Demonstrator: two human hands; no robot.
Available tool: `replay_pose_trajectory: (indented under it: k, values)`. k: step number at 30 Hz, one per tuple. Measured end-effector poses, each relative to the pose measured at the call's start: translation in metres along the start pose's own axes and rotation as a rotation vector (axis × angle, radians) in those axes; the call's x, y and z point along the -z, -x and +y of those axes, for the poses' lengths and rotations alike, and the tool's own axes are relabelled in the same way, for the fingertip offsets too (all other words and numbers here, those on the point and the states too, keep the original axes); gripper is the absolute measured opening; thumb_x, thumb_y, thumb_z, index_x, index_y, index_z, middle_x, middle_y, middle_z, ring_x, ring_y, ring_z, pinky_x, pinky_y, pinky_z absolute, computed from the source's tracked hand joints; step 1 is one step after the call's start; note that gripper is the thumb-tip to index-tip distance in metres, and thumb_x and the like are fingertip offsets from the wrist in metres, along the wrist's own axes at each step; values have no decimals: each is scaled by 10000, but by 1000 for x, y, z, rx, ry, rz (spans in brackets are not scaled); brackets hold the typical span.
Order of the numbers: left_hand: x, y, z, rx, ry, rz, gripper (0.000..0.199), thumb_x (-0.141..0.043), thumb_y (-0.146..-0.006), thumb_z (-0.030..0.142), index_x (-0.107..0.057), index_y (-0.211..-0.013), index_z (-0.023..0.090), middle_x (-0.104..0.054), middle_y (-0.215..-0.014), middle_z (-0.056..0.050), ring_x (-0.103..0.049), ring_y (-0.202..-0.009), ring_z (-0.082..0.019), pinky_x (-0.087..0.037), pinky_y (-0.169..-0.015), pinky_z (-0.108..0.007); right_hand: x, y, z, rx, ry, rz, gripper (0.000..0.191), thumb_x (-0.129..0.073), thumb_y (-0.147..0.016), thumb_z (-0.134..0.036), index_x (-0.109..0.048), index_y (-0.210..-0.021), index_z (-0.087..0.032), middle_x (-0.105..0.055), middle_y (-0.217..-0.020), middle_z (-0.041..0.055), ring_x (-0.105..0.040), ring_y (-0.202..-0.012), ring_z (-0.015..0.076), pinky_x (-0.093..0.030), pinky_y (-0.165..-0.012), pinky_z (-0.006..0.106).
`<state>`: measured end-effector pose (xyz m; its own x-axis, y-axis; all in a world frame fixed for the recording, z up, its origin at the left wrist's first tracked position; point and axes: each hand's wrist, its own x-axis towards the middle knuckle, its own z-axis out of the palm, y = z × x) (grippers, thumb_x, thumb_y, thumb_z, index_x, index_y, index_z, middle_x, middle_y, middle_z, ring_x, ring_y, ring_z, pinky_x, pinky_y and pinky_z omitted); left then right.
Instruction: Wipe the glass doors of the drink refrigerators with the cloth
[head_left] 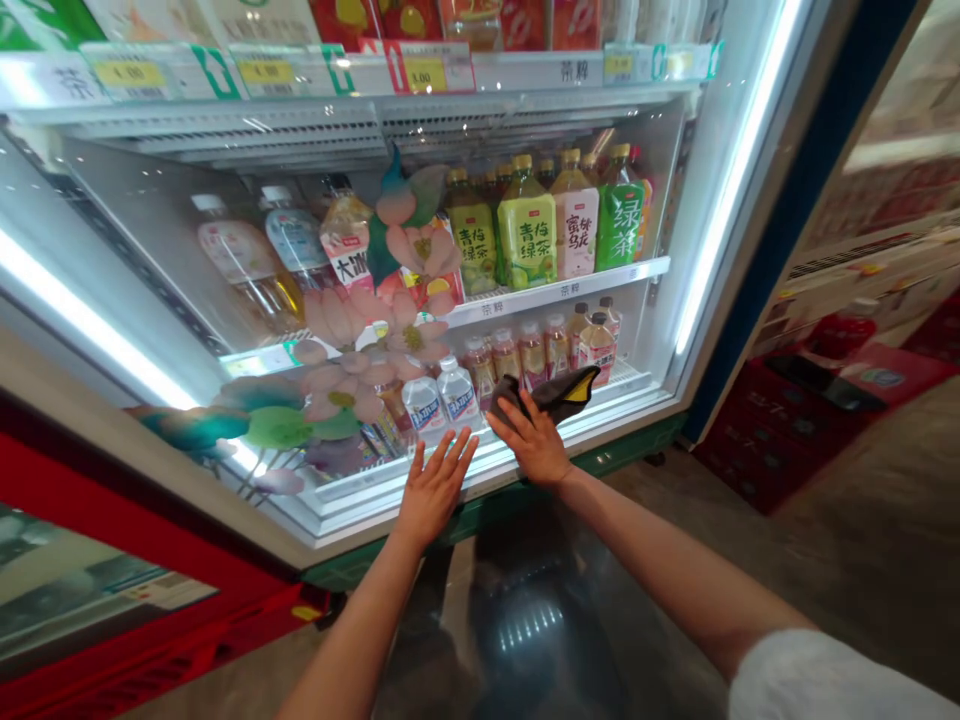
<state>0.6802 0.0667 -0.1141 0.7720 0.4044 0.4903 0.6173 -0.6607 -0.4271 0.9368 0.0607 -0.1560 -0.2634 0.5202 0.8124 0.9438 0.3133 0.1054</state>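
My left hand (435,492) lies with its fingers spread at the lower part of the glass door of a lit drinks fridge, in front of two small clear bottles with white caps (457,390). It holds nothing. To its right, my right hand (534,445) presses a dark grey cloth (559,398) with a yellow patch against the glass. Part of the cloth is hidden under the fingers, and its free end sticks out to the right. Painted pink flowers and green leaves (341,398) decorate the glass left of my hands.
Shelves behind the glass carry green tea bottles (527,225) and other drinks. Price tags (431,72) line the upper shelf edge. A red freezer (150,620) stands at left. Red boxes (757,440) are stacked on the floor at right, beyond the fridge's dark side frame (806,220).
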Motion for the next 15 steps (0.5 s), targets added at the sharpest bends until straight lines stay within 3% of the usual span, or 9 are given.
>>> replay_pose_trajectory:
  k: [3, 4, 7, 9, 11, 13, 15]
  values:
    - [4, 2, -5, -19, 2, -3, 823, -476, -942, 102, -76, -1649, 235, -380, -1636, -86, -323, -1543, -212, -10, -1310, -452, 8, 21, 22, 383, 6, -63, 596, -512, -956, -123, -502, -1502, -360, -480, -1600, 12, -396, -1478, 237, -449, -942, 374]
    - [6, 2, -8, -23, 0, -4, 818, -477, -947, 104, -80, -1649, 235, -383, -1636, -85, -329, -1540, -206, -34, -1311, -438, 14, 24, 33, 432, 10, -71, 567, -516, -959, -128, -533, -1479, -352, -514, -1575, 2, -409, -1467, 227, -433, -954, 372]
    - [11, 6, -15, -18, -8, -3, 806, -517, -970, 157, -89, -1649, 227, -396, -1630, -86, -331, -1538, -205, -53, -1311, -412, 29, 9, 45, 299, 28, -78, 607, -557, -919, -127, -531, -1491, -328, -556, -1538, 44, -391, -1481, 278, -394, -966, 394]
    - [14, 10, -20, 0, -18, 5, 827, -552, -972, 199, -77, -1649, 209, -397, -1628, -99, -308, -1548, -216, -38, -1311, -420, 30, -12, 27, 135, 35, -32, 629, -578, -905, -159, -511, -1515, -298, -539, -1547, 97, -346, -1504, 340, -383, -959, 422]
    - [15, 15, -24, 26, -36, 18, 865, -581, -967, 224, -47, -1647, 184, -385, -1630, -118, -263, -1564, -224, -26, -1311, -430, 24, -28, -1, 64, 20, 22, 618, -577, -912, -187, -510, -1519, -276, -518, -1560, 123, -321, -1513, 368, -381, -954, 431]
    - [16, 22, -27, 49, -53, 30, 895, -596, -964, 237, -19, -1645, 167, -370, -1634, -129, -215, -1577, -220, -20, -1311, -433, 15, -31, -22, 145, -14, 23, 599, -556, -926, -174, -514, -1513, -286, -524, -1558, 105, -344, -1504, 338, -384, -947, 413]
    - [17, 30, -32, 62, -63, 34, 898, -597, -966, 243, -15, -1645, 160, -358, -1637, -131, -178, -1584, -210, -24, -1312, -429, 10, -21, -25, 331, -55, -18, 580, -534, -943, -147, -521, -1500, -307, -552, -1539, 69, -400, -1473, 277, -386, -941, 384]
